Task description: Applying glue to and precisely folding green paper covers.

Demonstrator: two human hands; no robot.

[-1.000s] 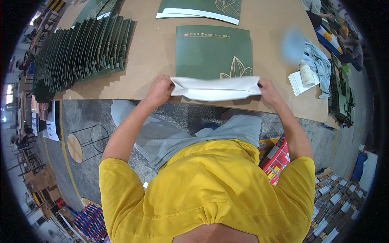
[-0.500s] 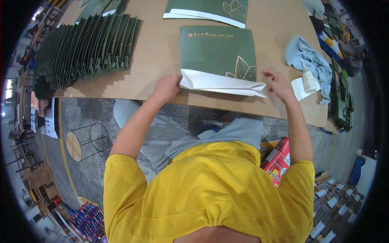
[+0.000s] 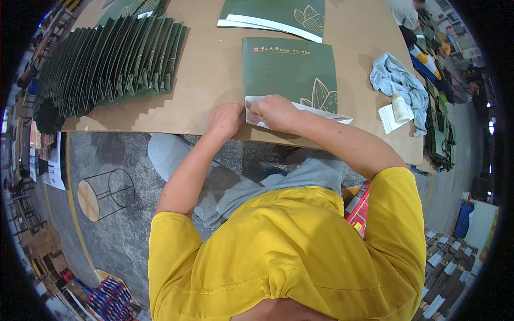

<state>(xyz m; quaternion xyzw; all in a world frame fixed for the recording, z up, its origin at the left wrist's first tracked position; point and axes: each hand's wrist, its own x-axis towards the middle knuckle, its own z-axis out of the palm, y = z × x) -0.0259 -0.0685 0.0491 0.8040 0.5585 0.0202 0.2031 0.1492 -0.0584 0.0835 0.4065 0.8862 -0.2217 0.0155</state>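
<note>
A flat green paper bag (image 3: 286,72) with gold leaf line art lies before me, its white bottom flap (image 3: 326,115) folded up along the near side. My left hand (image 3: 227,119) is closed at the left end of that flap, pinching its edge. Reaching across from the right, my right hand (image 3: 277,113) has its fingers curled onto the white flap close to my left hand. Its fingertips are partly hidden by the hand and the paper. The flap's right end tapers to a point, with no hand on it.
Standing green folded bags (image 3: 115,67) form a long row at the left. More flat bags (image 3: 273,16) lie at the far side. To the right are a light blue cloth (image 3: 399,75), a whitish bottle (image 3: 400,108) and white cards (image 3: 387,120). A stool (image 3: 89,200) lies on the floor.
My right hand has swung left from beyond the flap's right end to its left end. My left hand stays at the left end. The flap's left corner is now more covered by hands.
</note>
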